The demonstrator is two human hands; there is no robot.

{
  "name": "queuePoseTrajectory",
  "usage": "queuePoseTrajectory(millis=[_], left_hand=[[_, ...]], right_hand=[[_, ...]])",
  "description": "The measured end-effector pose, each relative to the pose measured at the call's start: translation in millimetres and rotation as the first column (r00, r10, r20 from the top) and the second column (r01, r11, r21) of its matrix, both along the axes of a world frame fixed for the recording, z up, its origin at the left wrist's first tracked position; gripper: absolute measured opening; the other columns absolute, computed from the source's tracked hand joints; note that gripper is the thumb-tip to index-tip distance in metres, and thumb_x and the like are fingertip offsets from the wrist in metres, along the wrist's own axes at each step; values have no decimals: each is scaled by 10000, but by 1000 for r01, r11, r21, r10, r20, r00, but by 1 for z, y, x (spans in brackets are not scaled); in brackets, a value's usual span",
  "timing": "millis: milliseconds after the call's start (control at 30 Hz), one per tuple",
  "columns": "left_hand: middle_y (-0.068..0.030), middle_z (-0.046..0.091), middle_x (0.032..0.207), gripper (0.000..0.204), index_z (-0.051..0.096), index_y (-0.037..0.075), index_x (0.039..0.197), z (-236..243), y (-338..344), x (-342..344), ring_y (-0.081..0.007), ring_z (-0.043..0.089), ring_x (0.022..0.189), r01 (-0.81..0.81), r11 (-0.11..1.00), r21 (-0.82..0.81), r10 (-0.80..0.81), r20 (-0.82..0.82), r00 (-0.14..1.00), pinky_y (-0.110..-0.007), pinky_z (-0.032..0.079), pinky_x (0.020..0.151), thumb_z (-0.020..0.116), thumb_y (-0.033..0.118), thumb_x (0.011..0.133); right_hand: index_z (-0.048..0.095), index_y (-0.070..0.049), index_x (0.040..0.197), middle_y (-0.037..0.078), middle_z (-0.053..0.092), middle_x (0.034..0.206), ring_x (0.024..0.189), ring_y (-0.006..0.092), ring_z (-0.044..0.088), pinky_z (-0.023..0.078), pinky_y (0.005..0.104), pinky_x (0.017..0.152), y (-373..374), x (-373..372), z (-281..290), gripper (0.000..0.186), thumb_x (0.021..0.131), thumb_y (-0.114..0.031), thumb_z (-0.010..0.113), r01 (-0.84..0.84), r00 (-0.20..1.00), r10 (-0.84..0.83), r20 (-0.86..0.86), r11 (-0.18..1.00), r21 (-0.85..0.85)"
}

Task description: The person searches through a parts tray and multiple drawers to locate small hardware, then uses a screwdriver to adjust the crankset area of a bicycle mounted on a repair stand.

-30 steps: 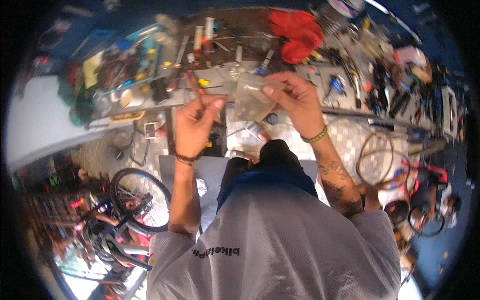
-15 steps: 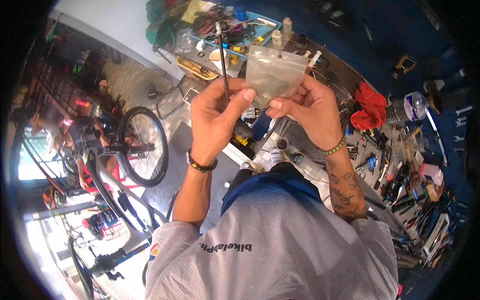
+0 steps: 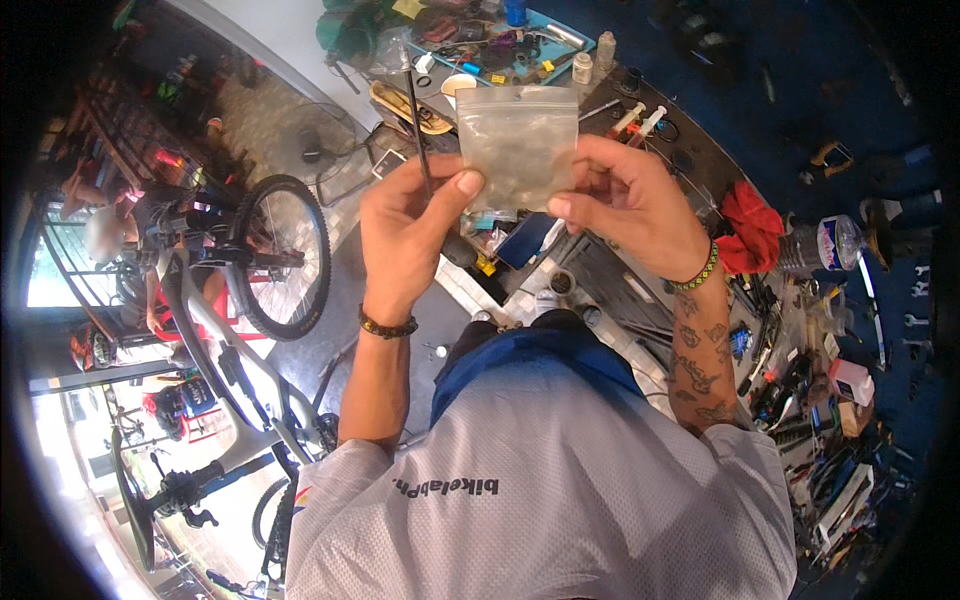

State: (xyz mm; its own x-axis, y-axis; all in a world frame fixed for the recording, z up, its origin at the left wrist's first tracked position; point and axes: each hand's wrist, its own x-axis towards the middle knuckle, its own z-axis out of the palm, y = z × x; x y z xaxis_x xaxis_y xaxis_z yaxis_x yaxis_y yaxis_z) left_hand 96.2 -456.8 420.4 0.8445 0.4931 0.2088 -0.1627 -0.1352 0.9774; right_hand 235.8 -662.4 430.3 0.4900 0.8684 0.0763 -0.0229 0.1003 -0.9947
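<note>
I hold a small clear zip-top bag (image 3: 518,135) upright between my two hands. My left hand (image 3: 409,225) pinches its lower left corner with the thumb and also grips a long dark rod (image 3: 416,118) that rises beside the bag, with a fitting at its top. My right hand (image 3: 640,208) is closed on the lower right side of the bag. The bag's contents are too faint to make out.
A cluttered workbench (image 3: 660,128) holds a teal tray (image 3: 590,30), syringes (image 3: 645,125), a red cloth (image 3: 747,222), a plastic bottle (image 3: 830,243) and many tools. A bicycle (image 3: 200,310) stands at the left, with another person (image 3: 155,315) behind it.
My left hand has risen to the bag, and both hands now hold it upright, shifted slightly left since half a second ago. My view has turned, bringing the bicycle higher in the picture.
</note>
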Motion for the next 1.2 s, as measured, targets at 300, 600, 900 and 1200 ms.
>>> queuePoseTrajectory(millis=[300,600,900,1200], left_hand=[[-37,758,956,185,761,-24,1088,2,-5,-5,-71,656,816,46,996,-78,-44,35,998,-226,513,724,818,69,939],[-51,758,1024,231,759,-49,1136,1,-8,-17,-94,671,917,91,992,-84,-94,-32,995,-253,537,811,816,61,941],[-45,750,1025,223,760,-49,1131,-6,-11,-25,-88,664,903,142,980,-141,-143,3,990,-243,530,779,812,66,946],[-65,765,1001,205,762,-50,1141,-19,-2,-27,-113,697,917,63,995,-83,-70,-84,994,-252,541,811,770,76,980]], right_hand=[[639,22,1324,34,743,1092,978,81,677,566,254,863,-2,-6,-6,396,977,-116,773,3,1000,-3,-3,998,65],[711,25,1240,48,765,1081,921,94,707,585,272,830,4,-16,-13,340,959,-142,804,55,995,-52,-91,998,36],[729,35,1187,40,764,1005,867,80,698,567,254,790,1,-24,-16,309,936,-122,819,69,992,-64,-108,997,47],[728,30,1140,46,753,954,822,77,682,552,244,752,9,-16,-37,325,912,-168,851,124,990,-127,-68,991,-47]])
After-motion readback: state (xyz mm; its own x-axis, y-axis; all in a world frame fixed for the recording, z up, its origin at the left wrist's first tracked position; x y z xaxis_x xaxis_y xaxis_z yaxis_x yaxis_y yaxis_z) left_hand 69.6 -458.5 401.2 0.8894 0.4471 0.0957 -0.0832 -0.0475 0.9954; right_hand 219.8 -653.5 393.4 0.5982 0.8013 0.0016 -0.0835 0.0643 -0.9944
